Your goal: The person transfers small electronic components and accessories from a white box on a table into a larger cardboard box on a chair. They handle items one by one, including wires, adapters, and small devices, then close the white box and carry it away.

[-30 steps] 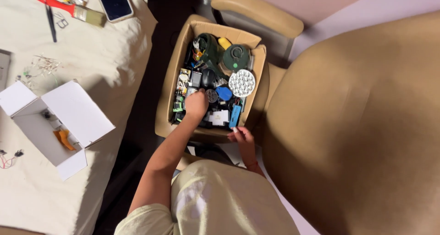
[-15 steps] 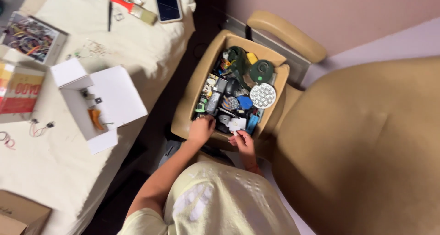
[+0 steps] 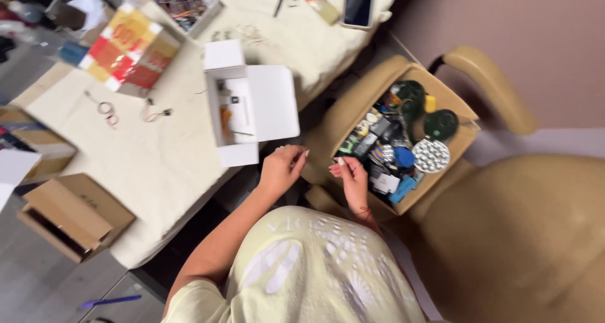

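Here, both hands hover at the near rim of the cardboard box (image 3: 463, 137) of small electronic parts on the tan chair (image 3: 535, 228). The left hand (image 3: 282, 168) is loosely curled, seemingly empty; the right hand (image 3: 351, 177) pinches something too small to identify. An open white box (image 3: 271, 105) sits near the surface's (image 3: 164, 165) right edge.

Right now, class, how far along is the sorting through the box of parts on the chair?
Done: both hands are out of the cardboard box. In hand: the left hand and right hand are raised between it and the open white box; whether they hold anything is unclear. Left: the cardboard box is full of parts.
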